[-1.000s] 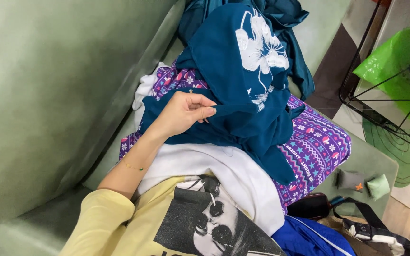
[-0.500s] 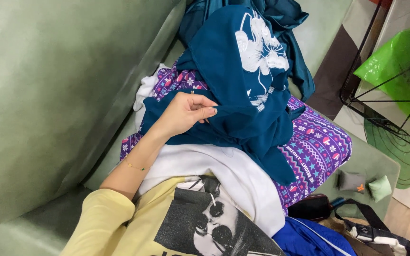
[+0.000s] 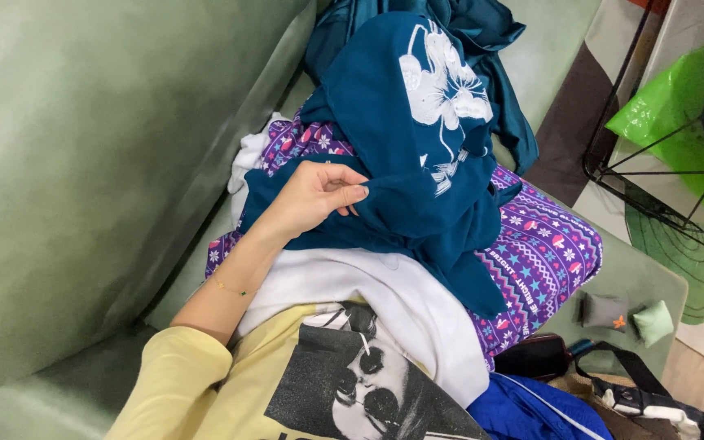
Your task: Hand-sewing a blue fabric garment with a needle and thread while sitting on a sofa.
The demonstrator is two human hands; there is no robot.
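Observation:
My left hand (image 3: pixel 313 195) reaches out of a yellow sleeve and pinches a fold of a dark teal garment (image 3: pixel 401 138) with a white flower print. The teal garment is bunched up on a heap of clothes on a green sofa (image 3: pixel 83 163). Under it lie a purple patterned cloth (image 3: pixel 541 253) and a white garment (image 3: pixel 405 305). A yellow shirt (image 3: pixel 279 375) with a black-and-white printed picture fills the lower middle of the head view. A thin bracelet shows on my left wrist. My right hand is out of sight.
Two small grey and pale green pouches (image 3: pixel 625 314) lie on the sofa's seat edge. A black bag (image 3: pixel 531 354), blue cloth (image 3: pixel 531 411) and a strapped bag (image 3: pixel 645 399) sit at the lower right. A black wire stand (image 3: pixel 653 175) with a green plastic bag (image 3: pixel 670 114) stands on the floor.

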